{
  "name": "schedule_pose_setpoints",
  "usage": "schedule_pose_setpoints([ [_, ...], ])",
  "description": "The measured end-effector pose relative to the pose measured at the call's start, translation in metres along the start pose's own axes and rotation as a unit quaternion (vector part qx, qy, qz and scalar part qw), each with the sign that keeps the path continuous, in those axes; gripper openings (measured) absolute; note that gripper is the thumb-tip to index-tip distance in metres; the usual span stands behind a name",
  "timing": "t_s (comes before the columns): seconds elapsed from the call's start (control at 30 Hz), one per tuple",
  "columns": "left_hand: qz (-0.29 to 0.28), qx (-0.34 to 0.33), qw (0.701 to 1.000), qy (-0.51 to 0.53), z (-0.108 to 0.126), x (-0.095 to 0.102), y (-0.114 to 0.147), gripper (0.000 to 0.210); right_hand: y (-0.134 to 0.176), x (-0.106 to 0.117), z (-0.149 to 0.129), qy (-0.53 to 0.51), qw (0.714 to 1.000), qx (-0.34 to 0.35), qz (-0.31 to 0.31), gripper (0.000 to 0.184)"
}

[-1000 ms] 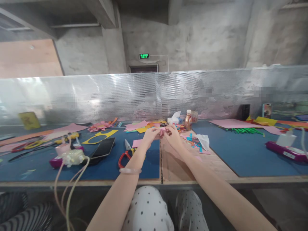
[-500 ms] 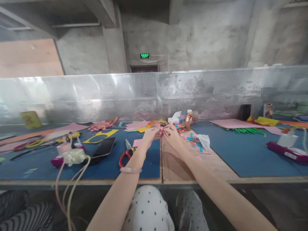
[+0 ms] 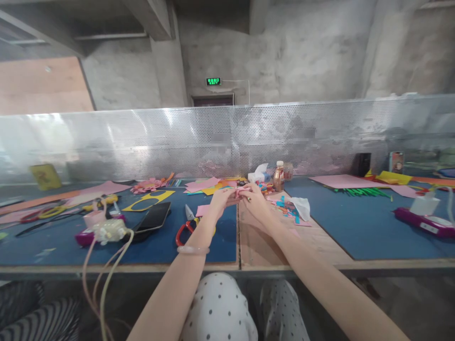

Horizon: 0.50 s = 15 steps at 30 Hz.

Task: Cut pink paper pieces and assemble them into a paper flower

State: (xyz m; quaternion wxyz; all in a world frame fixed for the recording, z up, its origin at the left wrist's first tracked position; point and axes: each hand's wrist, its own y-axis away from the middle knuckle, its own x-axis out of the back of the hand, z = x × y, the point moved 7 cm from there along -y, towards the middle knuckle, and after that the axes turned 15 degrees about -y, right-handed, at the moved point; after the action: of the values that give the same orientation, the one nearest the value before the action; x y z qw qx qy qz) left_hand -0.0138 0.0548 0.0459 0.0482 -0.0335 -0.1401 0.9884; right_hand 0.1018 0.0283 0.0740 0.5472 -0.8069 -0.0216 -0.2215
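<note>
My left hand [image 3: 223, 200] and my right hand [image 3: 254, 200] meet over the seam between the blue mat and the wooden strip. Both are closed on a small piece of pink paper [image 3: 239, 190], pinched between the fingertips; its exact shape is mostly hidden. A thin, short stick-like thing shows under my right fingers, too small to name. Left of my left hand lie red-handled scissors [image 3: 185, 233] with the blades pointing away, and a pink paper square [image 3: 203, 210]. Beyond the hands are pink paper sheets [image 3: 202, 184]. Small blue, orange and pink paper scraps [image 3: 289, 212] lie right of my right hand.
A black phone [image 3: 152, 217] and a power strip with plugs and cables [image 3: 106, 230] lie to the left. Behind the scraps stand a brown bottle [image 3: 279, 177] and a tissue pack [image 3: 259, 176]. A crumpled tissue [image 3: 301, 208] lies right. A perforated metal screen [image 3: 159, 142] bounds the back.
My right fingers have shifted slightly and fold lower over the pink paper, so less of it shows. My left hand stays nearly in place.
</note>
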Motion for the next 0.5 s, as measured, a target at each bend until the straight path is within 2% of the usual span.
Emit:
schedule_pose_setpoints([
  [0.3,0.005,0.004,1.000,-0.001,-0.0008,0.0016,-0.0008,0.026,0.0030,-0.0005,-0.0077,0.062,0.997,-0.005,-0.043,0.036],
  [0.5,0.021,0.006,1.000,-0.019,0.0001,0.0033,-0.0001,0.024,0.0041,-0.0030,-0.0103,0.092,0.993,-0.002,-0.072,0.037],
])
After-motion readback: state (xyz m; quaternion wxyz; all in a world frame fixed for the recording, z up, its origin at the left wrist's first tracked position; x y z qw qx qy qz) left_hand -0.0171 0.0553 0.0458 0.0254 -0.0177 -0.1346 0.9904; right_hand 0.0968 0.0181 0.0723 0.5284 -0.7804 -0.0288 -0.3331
